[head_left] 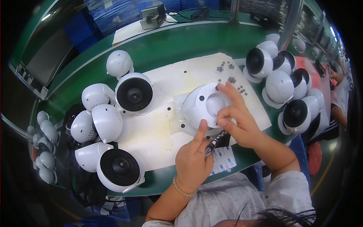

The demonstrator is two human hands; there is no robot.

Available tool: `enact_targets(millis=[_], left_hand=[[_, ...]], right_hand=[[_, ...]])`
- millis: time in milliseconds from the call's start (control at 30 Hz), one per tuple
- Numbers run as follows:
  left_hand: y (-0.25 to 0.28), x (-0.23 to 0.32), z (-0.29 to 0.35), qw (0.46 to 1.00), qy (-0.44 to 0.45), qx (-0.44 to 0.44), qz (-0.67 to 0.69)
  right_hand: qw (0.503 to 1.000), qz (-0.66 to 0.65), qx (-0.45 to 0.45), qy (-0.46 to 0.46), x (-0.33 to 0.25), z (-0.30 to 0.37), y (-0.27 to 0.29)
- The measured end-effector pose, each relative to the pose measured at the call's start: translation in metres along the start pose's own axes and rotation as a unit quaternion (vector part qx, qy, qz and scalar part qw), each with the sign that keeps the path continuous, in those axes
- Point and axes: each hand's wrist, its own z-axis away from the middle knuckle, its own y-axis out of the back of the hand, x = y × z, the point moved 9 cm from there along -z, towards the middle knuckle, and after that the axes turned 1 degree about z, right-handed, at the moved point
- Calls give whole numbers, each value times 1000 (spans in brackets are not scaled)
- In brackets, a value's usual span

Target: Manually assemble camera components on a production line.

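Observation:
A white dome camera (208, 108) lies with its flat base turned up, a round recess in the middle and small black round pads (202, 98) around it. My left hand (193, 162) stretches its index fingertip onto the near edge of the base. Its other fingers curl by a dark strip with white spots (218, 141), which they seem to hold. My right hand (242, 123) is over the right side of the base. One finger reaches a pad at the far edge, while thumb and index come together near another pad; anything between them is too small to make out.
White and black cameras (134, 94) stand to the left, and more (280, 87) at the right. Loose black pads (231, 80) dot the pale board (151, 145). A printed white sheet (226, 160) lies at the green table's near edge. Another person's arm (338, 113) shows far right.

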Motion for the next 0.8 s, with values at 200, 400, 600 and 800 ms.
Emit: enact_targets(millis=[200, 400, 600, 800], left_hand=[[-1, 0, 0, 1000, 5, -6, -1], [-1, 1, 0, 1000, 15, -7, -2], [-1, -3, 1, 999, 36, -8, 7], [-2, -7, 2, 998, 50, -13, 26]], right_hand=[[1000, -1, 1, 6, 1, 1, -2], [998, 55, -10, 38, -1, 5, -2], [918, 334, 45, 211, -21, 29, -4], [941, 282, 117, 145, -20, 42, 10]])
